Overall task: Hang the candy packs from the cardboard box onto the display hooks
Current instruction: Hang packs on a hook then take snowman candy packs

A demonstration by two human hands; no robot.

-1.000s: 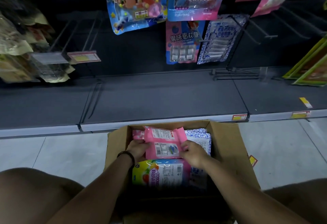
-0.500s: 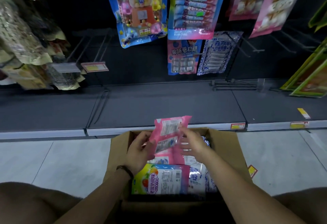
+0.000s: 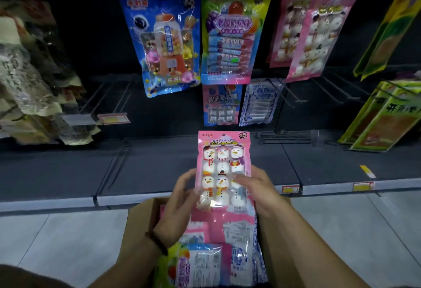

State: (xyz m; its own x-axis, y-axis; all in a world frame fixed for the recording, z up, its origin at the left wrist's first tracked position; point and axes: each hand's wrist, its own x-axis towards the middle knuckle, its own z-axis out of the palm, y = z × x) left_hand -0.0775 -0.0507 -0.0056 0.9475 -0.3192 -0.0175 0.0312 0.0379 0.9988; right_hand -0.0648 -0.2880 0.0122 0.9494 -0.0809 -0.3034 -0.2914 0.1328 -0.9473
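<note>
You hold a pink snowman pack (image 3: 224, 169) up in front of you with both hands. It stands upright, with the snowman side facing you. It is above the open cardboard box (image 3: 136, 230) and in front of the dark bottom shelf (image 3: 182, 162). It is not on a hook.

Your left hand (image 3: 180, 201) grips the left edge of the pack, and its fingers (image 3: 189, 176) are curled round that edge. Your right hand (image 3: 257, 187) grips the right side. Its fingers (image 3: 241, 177) lie across the front of the pack, over the lower snowmen. A dark band (image 3: 157, 242) sits on your left wrist.

The box is on the pale floor (image 3: 57, 242), just in front of the shelf. More packs lie flat inside it: pink packs (image 3: 196, 230), a fruit-coloured pack (image 3: 200, 262) and a blue and white pack (image 3: 239, 262).

Up on the dark wall, other packs hang. There is a blue gumball-machine pack (image 3: 166, 44), and beside it a green and pink candy pack (image 3: 232, 35). To the right of those hang pink snowman packs (image 3: 314, 32) like yours. Lower down hang a small pink pack (image 3: 219, 105) and a blue and white hanging pack (image 3: 259, 103), side by side.

Bare display hooks (image 3: 102, 96) stick out on the left, and more bare hooks (image 3: 330, 87) stick out on the right, under the hanging pink packs. Yellow-green packs (image 3: 382, 114) hang at the far right.
</note>
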